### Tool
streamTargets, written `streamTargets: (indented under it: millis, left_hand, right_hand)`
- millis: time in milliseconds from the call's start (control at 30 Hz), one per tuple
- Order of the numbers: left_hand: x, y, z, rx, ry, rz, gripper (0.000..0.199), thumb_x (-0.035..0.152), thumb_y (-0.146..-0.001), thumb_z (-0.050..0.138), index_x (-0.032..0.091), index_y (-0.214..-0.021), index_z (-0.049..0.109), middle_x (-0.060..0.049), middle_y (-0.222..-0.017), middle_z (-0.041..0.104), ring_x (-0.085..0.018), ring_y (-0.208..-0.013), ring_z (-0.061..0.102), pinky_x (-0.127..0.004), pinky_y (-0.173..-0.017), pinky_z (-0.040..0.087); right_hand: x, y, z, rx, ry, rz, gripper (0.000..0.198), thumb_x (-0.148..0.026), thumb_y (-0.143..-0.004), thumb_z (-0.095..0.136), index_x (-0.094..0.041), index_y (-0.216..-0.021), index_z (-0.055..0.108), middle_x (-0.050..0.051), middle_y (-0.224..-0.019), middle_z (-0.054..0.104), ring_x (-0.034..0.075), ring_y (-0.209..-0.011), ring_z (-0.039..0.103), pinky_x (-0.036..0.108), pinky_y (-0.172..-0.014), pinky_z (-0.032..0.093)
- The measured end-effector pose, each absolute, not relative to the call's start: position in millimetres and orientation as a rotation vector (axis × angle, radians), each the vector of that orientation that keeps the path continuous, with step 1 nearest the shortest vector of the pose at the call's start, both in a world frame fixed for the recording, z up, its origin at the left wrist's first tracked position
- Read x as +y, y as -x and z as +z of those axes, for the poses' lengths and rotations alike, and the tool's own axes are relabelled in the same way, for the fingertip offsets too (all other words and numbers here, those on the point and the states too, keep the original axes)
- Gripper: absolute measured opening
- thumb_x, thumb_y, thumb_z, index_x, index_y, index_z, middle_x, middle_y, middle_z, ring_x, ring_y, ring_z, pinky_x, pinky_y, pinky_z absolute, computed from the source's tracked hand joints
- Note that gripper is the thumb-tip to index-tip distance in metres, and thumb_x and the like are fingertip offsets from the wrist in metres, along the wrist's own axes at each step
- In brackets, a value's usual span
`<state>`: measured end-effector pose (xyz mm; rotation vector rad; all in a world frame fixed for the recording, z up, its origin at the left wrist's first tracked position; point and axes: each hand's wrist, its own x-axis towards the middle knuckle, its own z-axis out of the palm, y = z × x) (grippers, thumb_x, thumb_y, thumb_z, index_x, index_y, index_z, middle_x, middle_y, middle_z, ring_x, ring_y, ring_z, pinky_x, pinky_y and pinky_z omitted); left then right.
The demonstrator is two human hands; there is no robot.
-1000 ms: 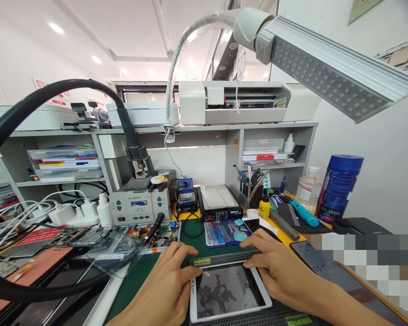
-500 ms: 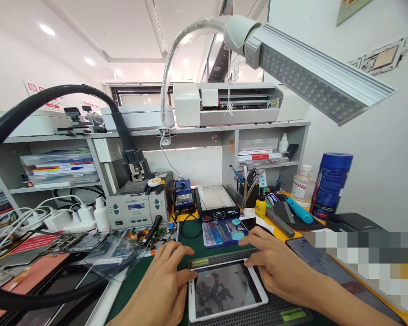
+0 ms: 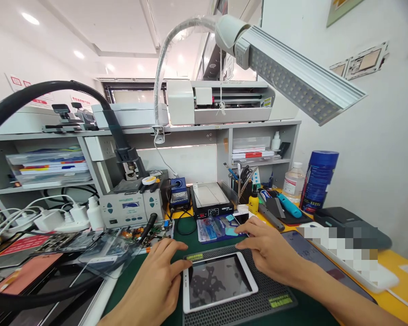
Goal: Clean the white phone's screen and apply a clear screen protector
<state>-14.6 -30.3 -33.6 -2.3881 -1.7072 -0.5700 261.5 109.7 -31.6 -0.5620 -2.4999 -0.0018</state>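
Note:
A white-framed tablet (image 3: 219, 280) with a dark screen lies flat on a black perforated mat (image 3: 272, 294). Dark blotchy patches show across its glass. The thumb of my left hand (image 3: 158, 274) touches the tablet's upper left corner, while its fingers stretch out over the mat's edge. Just beyond the tablet's upper right corner is my right hand (image 3: 267, 246), fingers loosely bent and apart, with nothing visible in them. Behind that hand lie a small white phone (image 3: 240, 218) and a blue-edged pouch (image 3: 209, 230) with light blue pieces.
A grey rework station (image 3: 131, 209) stands at back left, near a tray of small parts (image 3: 165, 230). A black heating plate (image 3: 213, 210) is behind the mat. Tablets and a clear plastic sheet (image 3: 105, 253) crowd the left. A lamp (image 3: 299, 72) hangs overhead.
My right hand has come off the tablet's right corner and sits slightly above it. The left thumb stays at the left corner. The whole view has shifted a little.

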Motion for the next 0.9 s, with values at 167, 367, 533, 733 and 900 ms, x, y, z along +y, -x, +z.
streamTargets:
  millis: [167,367,533,733,900]
  left_hand:
    - [-30.5,13.1,-35.5,-1.691,2.448,-0.579,0.047,0.002,-0.085,0.041,0.029,-0.108,0.072,-0.008,-0.124,0.055,-0.029,-0.114,0.049,-0.048,-0.092,0.049]
    - [-30.5,13.8,-35.0,-1.704,2.424,-0.592,0.049,0.002,-0.086,0.04,0.031,-0.106,0.074,-0.007,-0.125,0.056,-0.029,-0.117,0.048,-0.05,-0.094,0.048]
    - [-30.9,13.8,-33.8,-1.68,2.396,-0.608,0.047,0.002,-0.085,0.043,0.031,-0.102,0.075,-0.006,-0.123,0.059,-0.029,-0.115,0.049,-0.048,-0.094,0.049]
    - [-29.4,15.2,-32.6,-1.694,2.401,-0.6,0.047,0.0,-0.082,0.042,0.026,-0.104,0.074,-0.009,-0.121,0.059,-0.029,-0.113,0.052,-0.049,-0.095,0.05]
    - [-29.8,14.0,-32.5,-1.655,2.428,-0.646,0.054,-0.001,-0.08,0.041,0.031,-0.109,0.073,-0.006,-0.123,0.059,-0.027,-0.114,0.054,-0.047,-0.097,0.05]
  right_hand:
    - [101.0,-257.1,-33.2,-2.648,0.48,0.007,0.046,0.002,-0.068,0.049,-0.025,-0.088,0.08,0.004,-0.121,0.067,0.025,-0.102,0.051,0.041,-0.086,0.049]
    - [98.0,-255.0,-34.0,-2.668,0.558,0.039,0.045,0.0,-0.069,0.048,-0.025,-0.088,0.081,0.005,-0.118,0.07,0.025,-0.103,0.052,0.044,-0.094,0.047]
    - [101.1,-255.9,-35.4,-2.642,0.599,-0.016,0.044,0.001,-0.068,0.049,-0.024,-0.085,0.081,0.006,-0.116,0.072,0.026,-0.101,0.053,0.042,-0.087,0.049]
    - [107.2,-257.5,-34.0,-2.535,0.621,0.006,0.05,0.003,-0.068,0.047,-0.024,-0.093,0.081,0.006,-0.114,0.072,0.025,-0.096,0.053,0.039,-0.079,0.051]
    - [101.3,-255.4,-32.9,-2.623,0.509,0.057,0.051,0.003,-0.069,0.048,-0.027,-0.094,0.081,0.003,-0.122,0.069,0.026,-0.105,0.052,0.041,-0.087,0.05]
